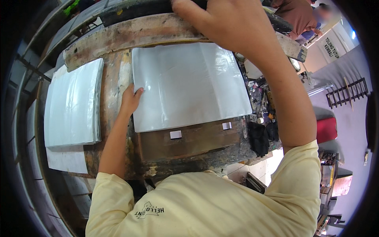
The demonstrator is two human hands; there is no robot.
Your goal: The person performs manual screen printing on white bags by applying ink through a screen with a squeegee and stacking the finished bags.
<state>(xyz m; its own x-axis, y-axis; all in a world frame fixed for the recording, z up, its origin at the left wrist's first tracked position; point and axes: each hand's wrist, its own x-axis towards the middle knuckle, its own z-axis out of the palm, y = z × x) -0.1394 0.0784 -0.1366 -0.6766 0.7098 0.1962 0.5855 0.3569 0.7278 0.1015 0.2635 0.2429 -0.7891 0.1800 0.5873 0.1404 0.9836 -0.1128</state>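
Note:
A whitish, glossy plastic sheet (189, 87) lies flat over a brown board (189, 146) on the worktable. My left hand (131, 98) is at its left edge, thumb on top and the fingers closed about the edge. Beyond the sheet, a stained wooden frame (134, 37) with a dark bar (134, 12) spans the table, raised above it. My right hand (225, 19) reaches over to this dark bar and grips it; the picture's upper edge cuts off part of the fingers. Two small pale tabs, a left one (175, 134) and a right one (226, 126), sit on the board near the sheet's near edge.
To the left rests a stack of similar plastic sheets (73, 102). Paint-spattered clutter and a black cloth (258, 138) lie at the table's right side. A metal rack (29, 67) stands far left. Another person (296, 17) is at the far right.

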